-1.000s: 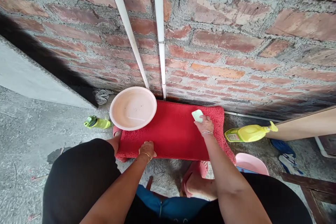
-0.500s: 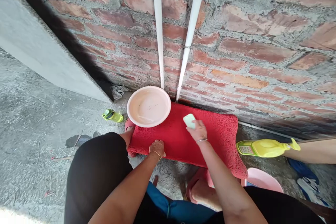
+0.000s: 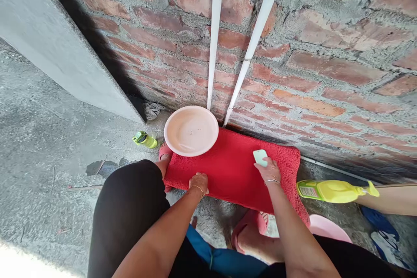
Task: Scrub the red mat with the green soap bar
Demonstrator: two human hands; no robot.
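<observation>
A red, shaggy-edged cloth (image 3: pixel 233 169) is draped over a low, flat support that it hides. My left hand (image 3: pixel 198 182) is closed at the cloth's near edge, gripping it left of the middle. In my right hand (image 3: pixel 269 171) is a pale green bar (image 3: pixel 260 157) with rounded corners, like soap or a brush back. That hand lies low over the right part of the cloth, and whether the bar's underside touches the fabric is hidden. A pale pink basin (image 3: pixel 191 131) stands on the cloth's far left corner, with small dark specks inside.
Behind the cloth rises a brick wall (image 3: pixel 312 74) with two white pipes (image 3: pixel 215 39). To the right lie a yellow pump bottle (image 3: pixel 339 191), a pink basin (image 3: pixel 329 228) and shoes (image 3: pixel 386 243). A green drink bottle (image 3: pixel 145 139) and a grey slab (image 3: pixel 74 47) are on the left.
My right hand has slid the pale green bar rightward across the cloth. My left hand keeps its grip at the near edge. The view has shifted slightly.
</observation>
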